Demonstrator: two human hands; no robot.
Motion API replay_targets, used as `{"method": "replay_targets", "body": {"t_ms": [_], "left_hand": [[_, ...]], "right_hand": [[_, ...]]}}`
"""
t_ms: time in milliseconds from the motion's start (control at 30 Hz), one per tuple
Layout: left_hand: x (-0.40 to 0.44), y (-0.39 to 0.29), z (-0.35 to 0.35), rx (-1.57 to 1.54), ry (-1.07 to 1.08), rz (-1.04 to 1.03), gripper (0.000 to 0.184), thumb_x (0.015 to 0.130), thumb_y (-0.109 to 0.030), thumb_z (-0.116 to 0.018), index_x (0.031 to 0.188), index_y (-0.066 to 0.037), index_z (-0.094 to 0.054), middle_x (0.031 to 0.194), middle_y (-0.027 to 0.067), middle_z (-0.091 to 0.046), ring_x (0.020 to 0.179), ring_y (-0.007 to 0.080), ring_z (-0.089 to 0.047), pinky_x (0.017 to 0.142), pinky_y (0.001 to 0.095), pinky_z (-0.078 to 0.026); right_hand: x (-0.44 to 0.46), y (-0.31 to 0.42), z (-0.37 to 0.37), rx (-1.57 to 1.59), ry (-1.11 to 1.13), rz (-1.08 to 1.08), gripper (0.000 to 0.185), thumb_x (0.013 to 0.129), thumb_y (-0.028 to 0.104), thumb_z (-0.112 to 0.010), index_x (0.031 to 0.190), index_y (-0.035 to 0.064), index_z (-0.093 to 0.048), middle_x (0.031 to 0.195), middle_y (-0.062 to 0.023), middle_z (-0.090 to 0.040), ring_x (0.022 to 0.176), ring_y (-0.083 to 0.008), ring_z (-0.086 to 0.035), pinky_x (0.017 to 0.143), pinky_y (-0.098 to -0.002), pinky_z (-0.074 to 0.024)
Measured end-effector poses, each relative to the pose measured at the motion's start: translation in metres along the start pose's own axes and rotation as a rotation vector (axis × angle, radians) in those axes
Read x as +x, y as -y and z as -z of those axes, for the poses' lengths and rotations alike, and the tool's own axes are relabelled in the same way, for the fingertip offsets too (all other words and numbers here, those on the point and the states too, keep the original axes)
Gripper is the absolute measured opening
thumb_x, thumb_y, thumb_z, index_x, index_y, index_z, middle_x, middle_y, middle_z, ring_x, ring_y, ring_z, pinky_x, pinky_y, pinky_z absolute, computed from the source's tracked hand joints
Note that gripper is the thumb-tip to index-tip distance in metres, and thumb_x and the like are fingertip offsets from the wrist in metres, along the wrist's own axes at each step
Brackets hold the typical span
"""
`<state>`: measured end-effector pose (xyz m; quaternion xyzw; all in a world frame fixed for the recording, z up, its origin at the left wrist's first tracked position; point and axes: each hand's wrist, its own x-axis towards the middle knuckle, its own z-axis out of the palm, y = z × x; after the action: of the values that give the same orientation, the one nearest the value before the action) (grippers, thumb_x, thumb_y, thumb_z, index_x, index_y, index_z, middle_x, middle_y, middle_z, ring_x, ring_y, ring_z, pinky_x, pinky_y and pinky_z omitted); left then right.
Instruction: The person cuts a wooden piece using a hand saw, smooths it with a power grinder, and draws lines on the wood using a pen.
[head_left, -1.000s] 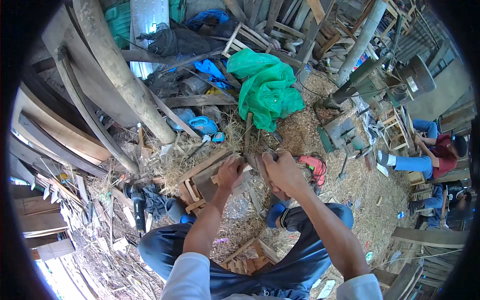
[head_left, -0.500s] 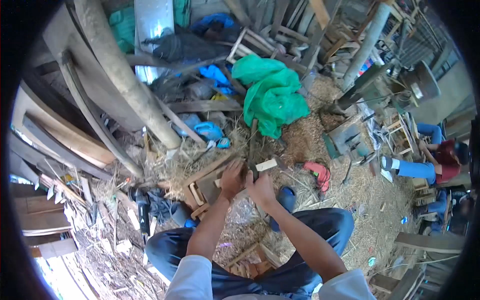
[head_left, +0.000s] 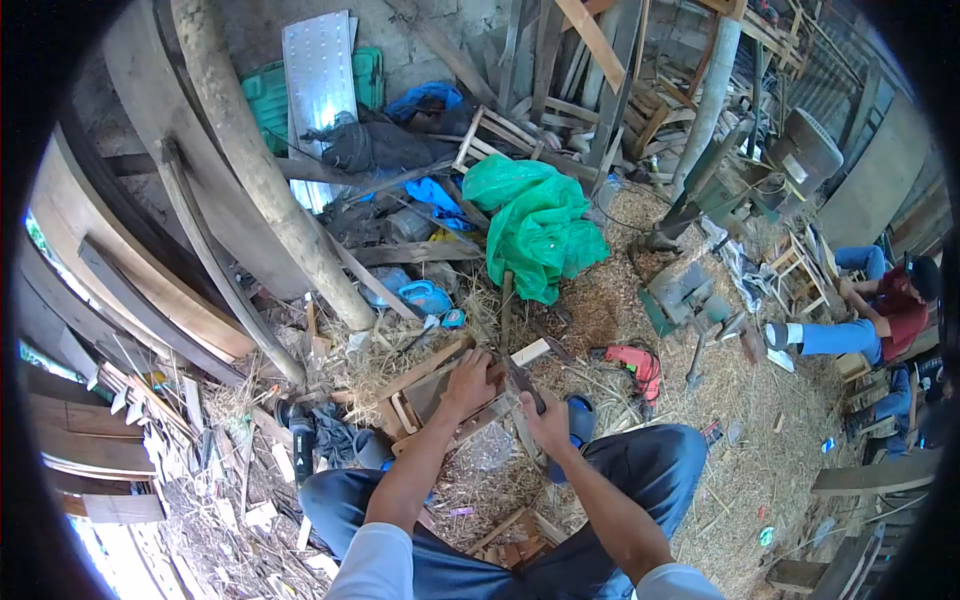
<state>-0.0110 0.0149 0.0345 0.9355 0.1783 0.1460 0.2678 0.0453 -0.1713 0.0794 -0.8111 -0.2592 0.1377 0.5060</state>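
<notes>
My right hand point(head_left: 547, 422) is closed around the handle of a dark, flat-bladed tool point(head_left: 521, 380), whose exact kind I cannot make out. The blade points away from me, beside my left hand. My left hand point(head_left: 468, 387) has its fingers bent over a small brown wooden piece point(head_left: 497, 373), partly hidden by the fingers. Beneath it lies a low wooden frame point(head_left: 402, 412) on the ground between my feet. A pale wooden block point(head_left: 531, 352) lies just beyond the tool.
A red power drill point(head_left: 637, 372) lies to the right, near a hammer point(head_left: 695, 362). Green plastic sheeting point(head_left: 545, 225) is heaped ahead. A wooden pole point(head_left: 270, 180) leans at left. Another person point(head_left: 880, 310) sits at far right. Shavings cover the ground.
The view has shifted, so the surroundings sit lower. My right hand has drawn back and right from my left hand, showing more of the dark blade.
</notes>
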Motion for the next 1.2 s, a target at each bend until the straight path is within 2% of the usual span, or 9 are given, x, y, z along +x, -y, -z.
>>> {"method": "replay_targets", "body": {"t_ms": [100,200,300,433,467,567,900,1000,1200], "left_hand": [[0.005,-0.013,0.023,0.037,0.047,0.03,0.03,0.077,-0.012,-0.064,0.102,0.003,-0.056,0.105,0.0184,-0.061,0.101,0.0344,-0.059,0.08,0.0425,-0.051],[0.027,-0.01,0.058,-0.786,0.487,0.53,0.023,0.086,-0.012,-0.056,0.102,0.004,-0.06,0.089,0.0172,-0.069,0.074,0.0232,-0.07,0.059,0.0349,-0.054],[0.048,-0.048,0.166,-0.66,0.786,0.497,0.026,0.094,-0.019,-0.056,0.111,0.0,-0.059,0.09,0.0101,-0.067,0.081,0.0155,-0.066,0.058,0.028,-0.051],[0.028,-0.062,0.198,-0.576,0.33,0.334,0.022,0.092,-0.018,-0.058,0.098,0.003,-0.06,0.081,0.0141,-0.067,0.074,0.0209,-0.068,0.062,0.035,-0.054],[0.022,-0.044,0.181,-0.233,0.123,0.089,0.022,0.092,-0.017,-0.058,0.105,0.001,-0.059,0.085,0.0193,-0.066,0.079,0.0287,-0.067,0.067,0.0416,-0.053],[0.015,-0.058,0.187,0.117,0.087,0.227,0.027,0.085,-0.01,-0.059,0.112,-0.003,-0.06,0.096,0.0226,-0.065,0.083,0.0384,-0.064,0.072,0.0482,-0.05],[0.021,-0.049,0.19,0.304,-0.28,0.106,0.039,0.074,-0.013,-0.071,0.11,-0.008,-0.057,0.1,0.0117,-0.062,0.091,0.0352,-0.061,0.08,0.0444,-0.05],[0.019,-0.066,0.206,0.289,-0.233,0.095,0.044,0.076,-0.034,-0.074,0.109,-0.009,-0.059,0.099,0.0107,-0.06,0.09,0.0314,-0.062,0.081,0.0422,-0.049],[0.021,-0.075,0.2,0.274,-0.331,-0.141,0.044,0.078,-0.044,-0.071,0.106,-0.011,-0.063,0.095,0.0078,-0.059,0.088,0.0256,-0.061,0.078,0.0373,-0.047]], "right_hand": [[0.011,0.015,0.021,-0.05,0.087,-0.001,0.044,0.092,0.038,-0.059,0.073,-0.0014,-0.063,0.05,-0.0083,-0.053,0.046,-0.0143,-0.047,0.046,-0.0353,-0.0388],[0.018,0.039,0.036,-0.007,0.102,0.054,0.041,0.091,0.037,-0.06,0.078,-0.0023,-0.063,0.053,-0.0094,-0.053,0.048,-0.0147,-0.047,0.048,-0.0355,-0.0393],[0.031,0.086,0.064,0.043,0.188,0.145,0.04,0.093,0.035,-0.059,0.08,-0.0027,-0.062,0.056,-0.0081,-0.055,0.052,-0.0122,-0.048,0.051,-0.0327,-0.0391],[0.053,0.135,0.079,0.227,0.427,0.091,0.042,0.099,0.034,-0.051,0.077,-0.0007,-0.059,0.057,0.0004,-0.049,0.053,-0.0087,-0.044,0.049,-0.0302,-0.0357],[0.054,0.154,0.085,0.169,0.46,0.069,0.042,0.098,0.034,-0.051,0.076,-0.0006,-0.058,0.056,0.0009,-0.048,0.053,-0.0083,-0.043,0.049,-0.03,-0.0355],[0.06,0.156,0.076,0.11,0.5,0.09,0.042,0.098,0.033,-0.052,0.072,0.0007,-0.055,0.056,0.0028,-0.047,0.053,-0.0067,-0.042,0.048,-0.0288,-0.0349],[0.061,0.146,0.061,0.494,0.356,0.088,0.037,0.099,0.031,-0.054,0.073,0.0045,-0.051,0.056,0.0024,-0.045,0.048,-0.0062,-0.042,0.044,-0.0263,-0.0335],[0.065,0.15,0.067,0.883,0.161,0.126,0.035,0.097,0.03,-0.057,0.076,0.002,-0.053,0.055,0.001,-0.044,0.048,-0.0067,-0.041,0.045,-0.0265,-0.0333],[0.095,0.15,0.096,0.2,-0.182,0.211,0.031,0.092,0.028,-0.065,0.077,0.001,-0.06,0.057,0.0017,-0.051,0.048,-0.0063,-0.045,0.045,-0.0252,-0.0339]]}}
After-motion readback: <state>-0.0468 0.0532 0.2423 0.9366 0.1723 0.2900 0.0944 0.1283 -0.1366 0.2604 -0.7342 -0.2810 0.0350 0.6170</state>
